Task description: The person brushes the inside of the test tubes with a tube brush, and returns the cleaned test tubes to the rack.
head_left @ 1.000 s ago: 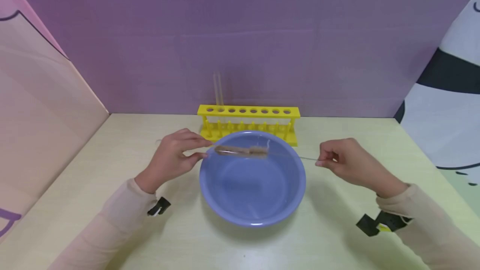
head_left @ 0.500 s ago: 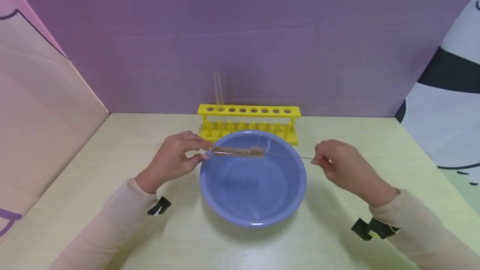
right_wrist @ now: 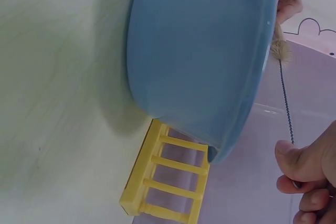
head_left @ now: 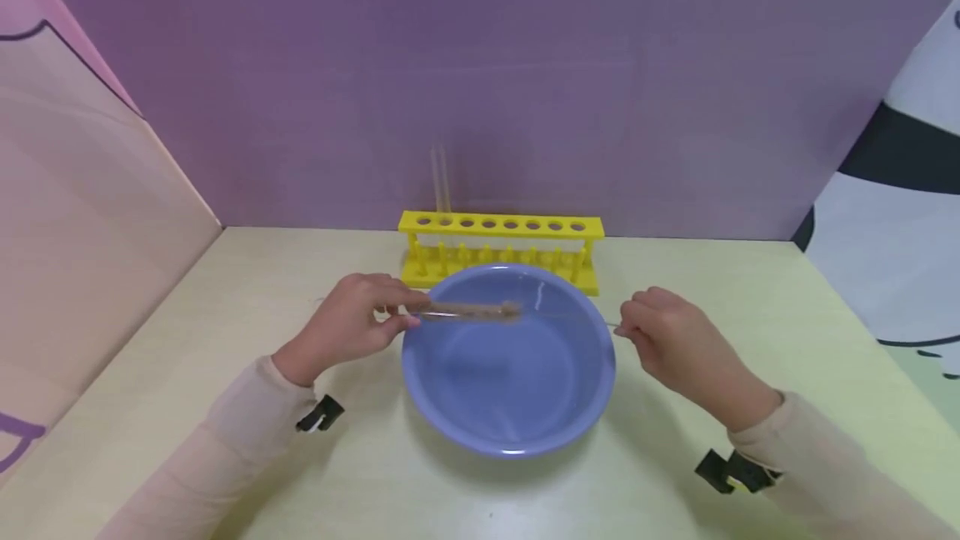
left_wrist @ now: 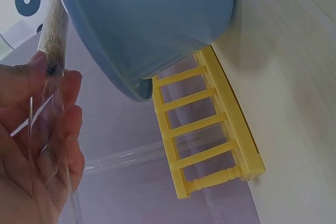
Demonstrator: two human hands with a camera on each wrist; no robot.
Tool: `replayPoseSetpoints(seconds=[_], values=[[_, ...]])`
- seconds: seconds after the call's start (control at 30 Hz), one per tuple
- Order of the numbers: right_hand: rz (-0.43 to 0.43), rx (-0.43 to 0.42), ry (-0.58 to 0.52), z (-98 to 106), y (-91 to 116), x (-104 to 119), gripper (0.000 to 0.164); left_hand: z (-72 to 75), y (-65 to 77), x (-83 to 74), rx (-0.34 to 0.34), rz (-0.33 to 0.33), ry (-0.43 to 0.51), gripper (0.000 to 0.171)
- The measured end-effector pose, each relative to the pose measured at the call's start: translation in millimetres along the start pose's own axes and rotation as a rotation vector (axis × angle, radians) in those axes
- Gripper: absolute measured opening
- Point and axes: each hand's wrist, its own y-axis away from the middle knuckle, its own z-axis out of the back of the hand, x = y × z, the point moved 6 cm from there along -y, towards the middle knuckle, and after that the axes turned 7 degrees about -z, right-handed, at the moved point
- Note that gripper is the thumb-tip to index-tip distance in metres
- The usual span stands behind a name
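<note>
Over the basin, my left hand (head_left: pixel 352 319) grips a clear glass test tube (left_wrist: pixel 51 85) between thumb and fingers. The tube lies roughly level, its mouth facing right. A test tube brush (right_wrist: pixel 281 51) with tan bristles is inside it, and a tuft stands out at the mouth. To the right of the basin, my right hand (head_left: pixel 678 348) pinches the twisted wire handle (right_wrist: pixel 286 98) of the brush between thumb and curled fingers. Below the tube sits a round blue plastic basin (head_left: pixel 510 442).
Behind the basin stands a yellow test tube rack (head_left: pixel 501 225), partly hidden by the rim. Another clear test tube (head_left: pixel 440 182) is upright near its left end. The pale wooden table (head_left: pixel 300 482) meets a purple backdrop (head_left: pixel 480 90) at the back.
My right hand has moved left toward the basin, pushing the brush deeper into the tube. The bristle tuft has shifted left, and my left hand has stayed nearly in place.
</note>
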Motion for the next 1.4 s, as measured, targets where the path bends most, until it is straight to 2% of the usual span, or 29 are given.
replayPoseSetpoints(seconds=[0.13,0.37,0.53,0.73,0.9,1.07,1.4], values=[[0.018,-0.027,-0.014,-2.0,1.8,1.3,0.039,-1.7,0.3,0.7,0.042,0.022,0.004,0.025],[0.02,-0.034,-0.028,-1.9,2.4,4.3,0.037,-5.7,-2.6,1.3,0.108,0.01,0.015,0.02],[0.016,-0.039,-0.043,-3.3,2.8,4.6,0.037,-8.2,-4.5,1.2,0.146,0.028,0.053,0.015],[0.073,-0.062,-0.033,-4.1,2.8,8.1,0.033,-9.8,-5.6,0.4,0.196,0.056,0.093,0.011],[0.106,-0.064,-0.025,-5.0,3.3,9.2,0.03,-10.2,-7.7,-0.4,0.227,0.04,0.113,0.01],[0.141,-0.082,-0.003,-4.8,3.1,10.8,0.017,-10.8,-10.3,-0.6,0.25,0.016,0.125,0.009],[0.211,-0.158,0.04,-6.2,4.2,18.1,0.038,-14.2,-12.3,-0.8,0.326,0.075,0.191,0.012]])
